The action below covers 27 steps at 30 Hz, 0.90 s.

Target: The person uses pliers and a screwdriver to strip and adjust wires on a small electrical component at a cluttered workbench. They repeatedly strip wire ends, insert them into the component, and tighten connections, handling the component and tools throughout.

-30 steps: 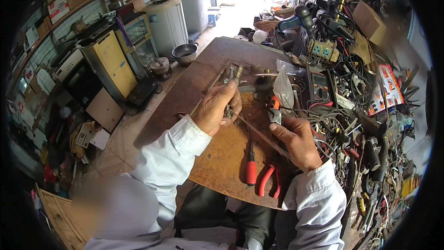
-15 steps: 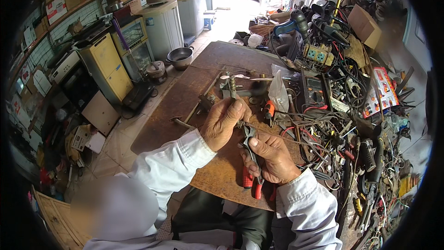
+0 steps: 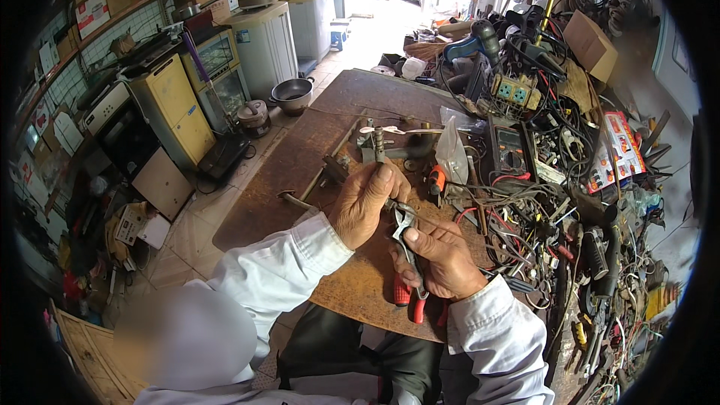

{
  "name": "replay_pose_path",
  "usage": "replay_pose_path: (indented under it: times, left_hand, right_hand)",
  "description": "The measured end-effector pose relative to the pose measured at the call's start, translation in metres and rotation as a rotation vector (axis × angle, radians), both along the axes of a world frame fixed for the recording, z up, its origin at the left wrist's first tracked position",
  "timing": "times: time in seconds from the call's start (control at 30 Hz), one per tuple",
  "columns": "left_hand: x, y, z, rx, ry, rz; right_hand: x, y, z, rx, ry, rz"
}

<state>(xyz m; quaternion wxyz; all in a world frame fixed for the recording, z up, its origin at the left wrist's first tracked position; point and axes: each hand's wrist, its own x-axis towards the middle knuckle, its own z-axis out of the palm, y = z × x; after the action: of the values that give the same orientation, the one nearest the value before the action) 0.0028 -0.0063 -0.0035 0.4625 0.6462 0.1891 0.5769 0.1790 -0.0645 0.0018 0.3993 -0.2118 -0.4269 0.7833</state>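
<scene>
My left hand (image 3: 361, 208) is closed around a slim, ridged metal fitting (image 3: 379, 144), whose upper end sticks up past my thumb. The kind of part is unclear. In my right hand (image 3: 444, 261) is a pair of pliers with red grips (image 3: 403, 223), jaws up and handles pointing down. The jaws sit against the lower end of the part, just right of my left fingers; whether they bite on it is hard to see. Behind my hands, an orange-and-black tool (image 3: 436, 178) lies beside a clear plastic bag (image 3: 451, 151).
The worn brown workbench (image 3: 262, 199) lies under my hands. Along its right side runs a heap of tangled cables (image 3: 517, 217) with a multimeter (image 3: 511, 148). A blue heat gun-like tool (image 3: 469, 45) rests at the far right. On the floor at left stands a dark pot (image 3: 292, 91).
The pliers' head has turned slightly and now shows a brighter face near my left fingers. Both hands keep their grip and have barely shifted.
</scene>
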Motion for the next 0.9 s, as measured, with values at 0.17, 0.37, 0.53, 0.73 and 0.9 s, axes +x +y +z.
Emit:
replay_pose_path:
  times: [0.17, 0.37, 0.53, 0.73, 0.9]
  left_hand:
    - [0.0033, -0.0023, 0.0017, 0.053, 0.051, 0.050]
    - [0.0060, -0.0088, 0.0025, -0.053, -0.014, 0.074]
    - [0.0052, -0.0086, 0.0035, -0.032, -0.014, 0.102]
    - [0.0037, -0.0073, 0.0054, 0.002, -0.004, 0.099]
    - [0.0033, -0.0063, 0.0050, 0.004, -0.003, 0.067]
  right_hand:
    - [-0.0003, -0.0004, 0.0032, 0.063, 0.015, -0.017]
    - [-0.0026, -0.0031, 0.0049, -0.009, 0.014, -0.026]
    - [-0.0020, -0.0008, -0.0004, -0.008, 0.039, -0.025]
    - [-0.0013, -0.0007, -0.0018, -0.026, 0.076, 0.029]
    - [0.0002, -0.0010, -0.0032, -0.031, 0.114, 0.029]
